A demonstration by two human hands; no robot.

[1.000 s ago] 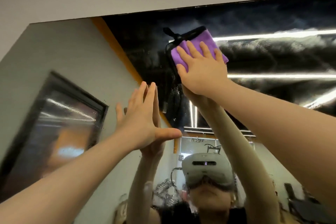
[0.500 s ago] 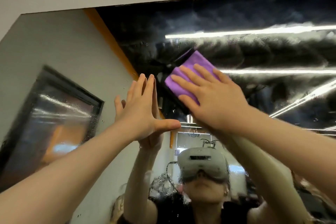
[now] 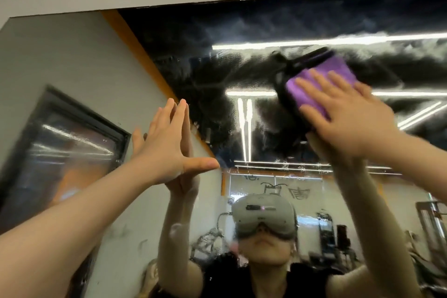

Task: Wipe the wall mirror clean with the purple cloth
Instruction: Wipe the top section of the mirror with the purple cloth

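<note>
Both arms are raised to the wall mirror, whose glass is smeared with hazy streaks near the top edge. The right hand presses the purple cloth flat against the upper right part of the glass, its grip spread with fingers straight over the folded cloth. The left hand rests flat on the mirror lower and to the left, fingers straight and together, thumb out, holding nothing.
</note>
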